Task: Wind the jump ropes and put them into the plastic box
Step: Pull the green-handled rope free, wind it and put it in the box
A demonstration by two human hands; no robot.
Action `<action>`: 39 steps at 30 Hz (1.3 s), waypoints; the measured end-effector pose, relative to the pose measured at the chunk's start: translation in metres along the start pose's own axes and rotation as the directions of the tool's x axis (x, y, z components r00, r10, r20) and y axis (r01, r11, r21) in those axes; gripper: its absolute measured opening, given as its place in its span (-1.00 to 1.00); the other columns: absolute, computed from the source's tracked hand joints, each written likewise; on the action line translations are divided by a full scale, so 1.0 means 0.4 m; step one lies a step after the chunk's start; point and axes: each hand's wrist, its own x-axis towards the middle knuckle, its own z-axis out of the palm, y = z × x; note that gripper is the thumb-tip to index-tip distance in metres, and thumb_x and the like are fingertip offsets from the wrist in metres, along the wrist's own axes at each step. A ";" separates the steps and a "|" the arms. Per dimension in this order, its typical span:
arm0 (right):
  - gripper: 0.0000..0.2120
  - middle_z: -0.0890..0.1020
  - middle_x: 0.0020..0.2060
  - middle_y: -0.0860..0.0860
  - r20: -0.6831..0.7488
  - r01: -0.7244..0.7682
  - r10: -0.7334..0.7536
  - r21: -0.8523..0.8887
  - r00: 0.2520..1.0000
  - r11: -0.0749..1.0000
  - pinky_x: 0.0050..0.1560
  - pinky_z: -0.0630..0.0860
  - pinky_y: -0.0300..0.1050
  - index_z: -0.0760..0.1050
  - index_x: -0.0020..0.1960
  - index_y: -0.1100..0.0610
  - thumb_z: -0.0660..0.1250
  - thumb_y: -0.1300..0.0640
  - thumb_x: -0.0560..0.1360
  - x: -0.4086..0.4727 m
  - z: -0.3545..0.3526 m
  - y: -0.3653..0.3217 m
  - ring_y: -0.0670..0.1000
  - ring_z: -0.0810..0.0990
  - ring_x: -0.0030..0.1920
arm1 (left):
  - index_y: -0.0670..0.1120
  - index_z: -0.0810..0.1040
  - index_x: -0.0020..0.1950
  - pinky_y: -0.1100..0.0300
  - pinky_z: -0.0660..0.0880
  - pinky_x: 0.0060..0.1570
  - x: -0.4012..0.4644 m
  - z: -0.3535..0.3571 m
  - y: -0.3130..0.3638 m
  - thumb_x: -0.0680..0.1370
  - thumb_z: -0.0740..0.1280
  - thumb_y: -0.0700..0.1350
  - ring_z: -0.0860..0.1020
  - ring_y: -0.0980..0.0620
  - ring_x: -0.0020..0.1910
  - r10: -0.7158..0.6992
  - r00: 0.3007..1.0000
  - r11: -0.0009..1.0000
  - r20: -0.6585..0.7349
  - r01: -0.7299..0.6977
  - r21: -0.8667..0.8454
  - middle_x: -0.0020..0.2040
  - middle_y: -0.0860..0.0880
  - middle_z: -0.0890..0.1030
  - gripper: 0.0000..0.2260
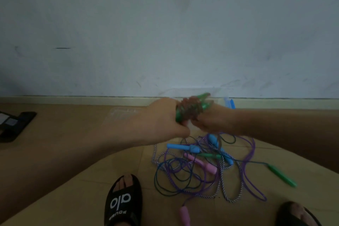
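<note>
My left hand (163,115) grips the lower ends of a green-handled jump rope (192,109) whose reddish cord is wound round the two handles. My right hand (212,119) holds the same bundle from the right side. Both hands are raised above the floor near the wall. Behind them stands a clear plastic box (124,115), faint and partly hidden by my hands. Below my hands a tangle of loose jump ropes (201,167) lies on the floor, with blue, pink and green handles and purple, dark and striped cords.
A blue and white object (229,102) stands by the skirting board behind my right hand. A dark flat object (14,124) lies at the left edge. My two feet in black slippers (122,202) are at the bottom, beside a pink handle (184,214).
</note>
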 end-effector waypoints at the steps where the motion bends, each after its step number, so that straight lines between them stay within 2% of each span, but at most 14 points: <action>1: -0.41 0.28 -0.65 -0.12 -0.009 -0.045 0.045 0.041 0.999 0.998 -0.53 0.14 -0.28 0.38 -0.57 0.06 0.18 -0.05 0.63 -0.006 0.018 0.011 -0.09 0.19 -0.60 | -0.10 0.50 -0.35 0.23 0.34 -0.47 0.004 -0.007 -0.008 0.38 0.47 -0.19 0.37 0.09 -0.53 -0.035 0.999 0.997 -0.034 0.032 -0.077 -0.47 0.01 0.45 -0.83; 3: -0.43 0.24 -0.62 -0.10 -0.039 -0.091 0.094 0.084 0.995 0.992 -0.58 0.14 -0.32 0.25 -0.51 0.05 0.11 -0.12 0.64 -0.023 0.052 0.019 -0.09 0.16 -0.60 | -0.12 0.52 -0.29 0.23 0.32 -0.49 0.007 -0.015 -0.025 0.38 0.46 -0.20 0.34 0.11 -0.58 -0.118 0.992 0.988 -0.051 0.112 -0.110 -0.45 -0.02 0.45 -0.87; 7: -0.48 0.35 -0.58 -0.08 -0.140 -0.066 0.050 -0.112 0.989 0.991 -0.47 0.28 -0.28 0.33 -0.45 0.07 0.08 -0.10 0.64 -0.064 0.099 0.011 -0.08 0.30 -0.52 | -0.08 0.50 0.02 0.33 0.33 -0.61 0.001 0.001 -0.070 0.42 0.46 -0.11 0.40 0.16 -0.57 -0.299 0.953 0.954 -0.054 0.297 -0.033 -0.28 -0.02 0.54 -0.76; 10: -0.48 0.39 -0.53 -0.02 -0.117 0.026 -0.066 -0.316 0.991 0.948 -0.42 0.29 -0.25 0.34 -0.42 0.11 0.07 -0.10 0.64 -0.094 0.106 -0.019 -0.06 0.34 -0.48 | -0.11 0.55 0.09 0.45 0.26 -0.61 -0.002 0.012 -0.073 0.46 0.42 -0.11 0.39 0.20 -0.48 -0.259 0.965 0.958 -0.035 0.261 0.122 -0.27 0.01 0.53 -0.77; 14: -0.52 0.38 -0.53 0.02 -0.037 0.260 -0.343 -0.578 0.939 0.774 -0.43 0.28 -0.16 0.31 -0.39 0.11 0.06 -0.15 0.60 -0.113 0.083 -0.081 -0.04 0.33 -0.50 | -0.07 0.47 -0.12 0.55 0.28 -0.55 -0.013 0.018 -0.070 0.49 0.36 -0.14 0.33 0.17 -0.47 -0.204 0.978 0.924 0.044 0.177 0.339 -0.36 0.06 0.41 -0.93; 17: -0.57 0.41 -0.53 0.01 -0.059 0.331 -0.455 -0.603 0.889 0.726 -0.43 0.29 -0.18 0.37 -0.39 0.10 0.13 -0.11 0.56 -0.098 0.054 -0.128 -0.06 0.34 -0.49 | -0.06 0.48 -0.09 0.40 0.27 -0.62 -0.021 0.021 -0.067 0.50 0.32 -0.13 0.34 0.16 -0.47 -0.180 0.981 0.879 0.073 0.128 0.460 -0.35 0.07 0.42 -0.96; 21: -0.53 0.30 -0.57 -0.04 -0.147 0.318 -0.457 -0.534 0.877 0.783 -0.45 0.21 -0.20 0.30 -0.43 0.09 0.22 -0.09 0.59 -0.062 0.004 -0.156 -0.06 0.25 -0.51 | -0.15 0.51 -0.07 0.29 0.23 -0.51 -0.016 0.021 -0.044 0.50 0.33 -0.08 0.35 0.09 -0.44 -0.147 0.986 0.845 0.075 0.086 0.527 -0.30 -0.03 0.46 -0.86; 24: -0.50 0.27 -0.54 -0.01 -0.137 0.282 -0.381 -0.458 0.915 0.843 -0.42 0.19 -0.16 0.26 -0.42 0.11 0.22 -0.14 0.58 -0.024 -0.024 -0.140 -0.07 0.20 -0.50 | -0.10 0.44 0.03 0.29 0.24 -0.50 -0.021 0.010 -0.009 0.51 0.33 -0.06 0.40 0.12 -0.41 -0.094 0.989 0.871 0.116 0.025 0.491 -0.25 0.00 0.48 -0.82; 27: -0.53 0.31 -0.53 0.00 -0.114 0.179 -0.213 -0.250 0.970 0.951 -0.48 0.23 -0.21 0.36 -0.38 0.11 0.24 -0.17 0.57 0.000 -0.029 -0.077 -0.07 0.24 -0.52 | 0.02 0.35 -0.01 0.37 0.22 -0.52 -0.028 0.008 0.026 0.50 0.37 -0.02 0.39 0.17 -0.38 0.016 0.991 0.895 0.136 -0.075 0.440 -0.23 0.07 0.45 -0.79; 31: -0.71 0.53 -0.41 0.04 -0.056 0.049 -0.057 -0.135 0.997 0.990 -0.37 0.42 -0.22 0.48 -0.33 0.16 0.30 0.18 0.56 0.002 -0.011 0.013 -0.02 0.51 -0.40 | 0.02 0.47 -0.01 0.39 0.33 -0.46 -0.026 -0.009 0.043 0.42 0.44 -0.06 0.47 0.17 -0.32 0.051 0.994 0.977 0.096 -0.070 0.202 -0.22 0.08 0.52 -0.78; 33: -0.70 0.42 -0.40 -0.17 -0.114 0.038 -0.059 -0.179 0.992 0.983 -0.39 0.30 -0.45 0.36 -0.34 -0.08 0.17 0.04 0.57 -0.009 0.034 0.033 -0.24 0.41 -0.44 | -0.02 0.53 -0.05 0.40 0.30 -0.47 -0.020 -0.013 0.033 0.40 0.45 -0.11 0.49 0.20 -0.37 0.019 0.999 0.997 0.043 -0.023 0.080 -0.29 0.08 0.53 -0.83; 34: -0.67 0.39 -0.44 -0.20 -0.139 0.042 -0.064 -0.153 0.988 0.987 -0.42 0.28 -0.44 0.34 -0.36 -0.09 0.09 -0.07 0.57 -0.016 0.061 0.039 -0.23 0.35 -0.47 | -0.05 0.56 -0.06 0.44 0.29 -0.50 -0.018 -0.012 0.025 0.40 0.45 -0.14 0.47 0.23 -0.44 -0.006 1.000 1.000 0.020 0.006 0.014 -0.35 0.10 0.53 -0.85; 36: -0.49 0.37 -0.59 -0.14 -0.149 0.029 -0.044 -0.097 0.988 0.995 -0.49 0.26 -0.38 0.34 -0.44 -0.01 0.01 -0.14 0.63 -0.040 0.098 0.047 -0.17 0.30 -0.55 | -0.10 0.60 -0.04 0.38 0.30 -0.56 -0.012 -0.005 -0.002 0.42 0.42 -0.22 0.38 0.20 -0.58 -0.121 0.992 0.980 -0.019 0.117 -0.162 -0.47 0.08 0.47 -0.86; 39: -0.47 0.39 -0.61 -0.08 -0.140 0.015 -0.042 -0.190 0.989 0.982 -0.47 0.27 -0.38 0.33 -0.44 0.06 0.03 -0.11 0.65 -0.089 0.095 0.045 -0.19 0.33 -0.58 | -0.23 0.56 -0.03 0.30 0.25 -0.58 -0.004 -0.001 -0.052 0.42 0.39 -0.28 0.29 0.08 -0.62 -0.307 0.951 0.918 -0.034 0.286 -0.275 -0.49 -0.02 0.38 -0.86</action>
